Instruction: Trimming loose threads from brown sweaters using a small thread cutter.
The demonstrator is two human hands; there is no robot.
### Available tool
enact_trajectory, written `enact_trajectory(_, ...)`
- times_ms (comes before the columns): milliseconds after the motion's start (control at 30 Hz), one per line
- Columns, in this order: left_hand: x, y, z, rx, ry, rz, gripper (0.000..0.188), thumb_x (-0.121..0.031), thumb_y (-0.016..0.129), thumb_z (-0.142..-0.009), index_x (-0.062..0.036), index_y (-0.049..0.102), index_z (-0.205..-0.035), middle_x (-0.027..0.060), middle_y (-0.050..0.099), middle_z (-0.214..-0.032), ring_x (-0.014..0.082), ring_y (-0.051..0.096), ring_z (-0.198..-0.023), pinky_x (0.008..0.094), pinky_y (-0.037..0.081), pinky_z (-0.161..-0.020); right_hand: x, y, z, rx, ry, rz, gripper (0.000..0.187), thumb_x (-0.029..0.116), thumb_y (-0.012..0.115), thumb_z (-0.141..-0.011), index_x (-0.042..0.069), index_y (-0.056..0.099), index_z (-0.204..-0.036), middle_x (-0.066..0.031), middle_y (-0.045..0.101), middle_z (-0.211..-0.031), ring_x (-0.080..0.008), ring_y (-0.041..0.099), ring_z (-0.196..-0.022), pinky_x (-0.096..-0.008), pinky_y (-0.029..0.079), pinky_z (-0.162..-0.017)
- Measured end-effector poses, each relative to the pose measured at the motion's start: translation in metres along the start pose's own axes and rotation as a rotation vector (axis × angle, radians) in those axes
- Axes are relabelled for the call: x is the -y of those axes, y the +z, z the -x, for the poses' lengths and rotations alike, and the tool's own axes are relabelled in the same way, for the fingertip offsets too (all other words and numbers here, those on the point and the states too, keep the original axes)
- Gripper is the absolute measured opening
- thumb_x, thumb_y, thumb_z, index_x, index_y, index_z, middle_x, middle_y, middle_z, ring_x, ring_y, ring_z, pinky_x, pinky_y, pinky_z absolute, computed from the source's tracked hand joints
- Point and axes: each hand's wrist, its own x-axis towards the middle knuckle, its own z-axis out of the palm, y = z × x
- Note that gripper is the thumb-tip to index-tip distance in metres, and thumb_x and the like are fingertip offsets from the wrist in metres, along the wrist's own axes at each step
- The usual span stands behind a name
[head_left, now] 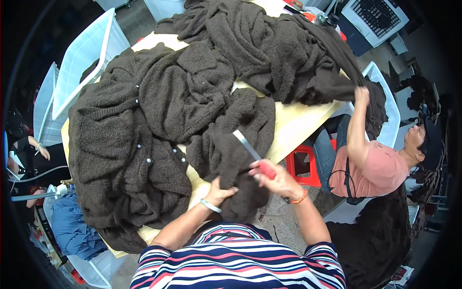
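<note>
My left hand (219, 194) is closed on a fold of a dark brown knit garment (231, 159) near the table's front edge. In my right hand (281, 183) is a red-handled tool with a flat metal blade (250, 149), pointing up and left over that garment. Its exact kind I cannot make out. Left of my hands lies a heap of similar dark knit garments (110, 125), some with small shiny buttons (139, 146). Part of the garment hangs over the edge in front of me.
Pale yellow table (308, 118) shows between the heaps. A co-worker in a pink shirt (380, 166) pulls dark fabric at the right, by a white bin (391, 103). A red stool (308, 166) stands between us. White bins (82, 62) and blue cloth (76, 226) lie left.
</note>
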Motion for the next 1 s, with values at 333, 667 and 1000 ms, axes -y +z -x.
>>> enact_trajectory(333, -0.180, 0.025, 0.088, 0.401, 0.104, -0.049, 0.081, -0.007, 0.078, -0.070, 0.0053, 0.039, -0.140, 0.0184, 0.053, -0.134, 0.0295, 0.050, -0.126, 0.0399, 0.038, -0.107, -0.058, 0.009, 0.032, 0.486, 0.144, 0.783, 0.041, 0.024, 0.063, -0.084, 0.007, 0.057, -0.120, -0.0216, 0.065, -0.107, -0.0401, 0.063, -0.097, -0.0442, 0.050, -0.083)
enact_trajectory(667, -0.181, 0.017, 0.106, 0.900, 0.187, -0.400, 0.066, -0.003, 0.074, -0.077, 0.0057, 0.043, -0.135, 0.0182, 0.056, -0.130, 0.0255, 0.053, -0.121, 0.0349, 0.041, -0.104, -0.070, -0.009, -0.015, 0.025, -0.615, 0.595, 0.047, 0.027, 0.064, -0.084, 0.004, 0.056, -0.124, -0.0174, 0.064, -0.118, -0.0332, 0.061, -0.110, -0.0412, 0.048, -0.092)
enact_trajectory(1000, -0.158, -0.068, 0.064, 0.114, -0.222, -0.279, 0.074, -0.010, 0.073, -0.074, 0.0037, 0.040, -0.139, 0.0139, 0.057, -0.128, 0.0250, 0.055, -0.116, 0.0350, 0.042, -0.102, -0.018, -0.086, 0.015, -0.179, -0.249, 0.664, 0.047, 0.029, 0.063, -0.085, 0.004, 0.056, -0.125, -0.0170, 0.063, -0.123, -0.0310, 0.059, -0.115, -0.0400, 0.048, -0.094)
